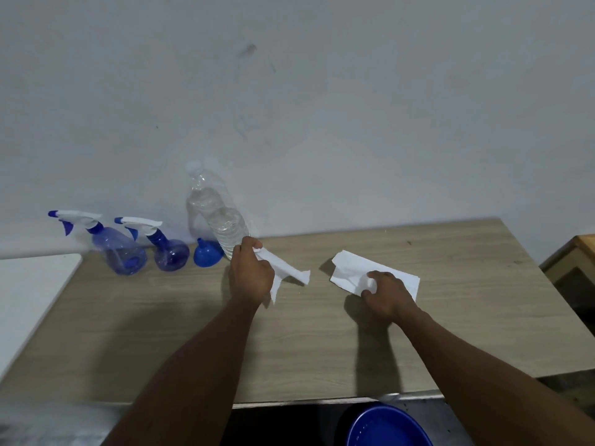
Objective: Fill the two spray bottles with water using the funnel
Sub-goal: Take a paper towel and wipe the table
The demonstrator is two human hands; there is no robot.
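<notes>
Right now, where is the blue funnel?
In the head view the funnel stands wide end down at the table's back left, between the right-hand spray bottle and the clear water bottle, just left of the left hand.

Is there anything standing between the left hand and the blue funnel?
Yes, partly. The front water bottle stands between the left hand and the funnel, close beside both. The hand's grip is also full: it holds a tissue.
</notes>
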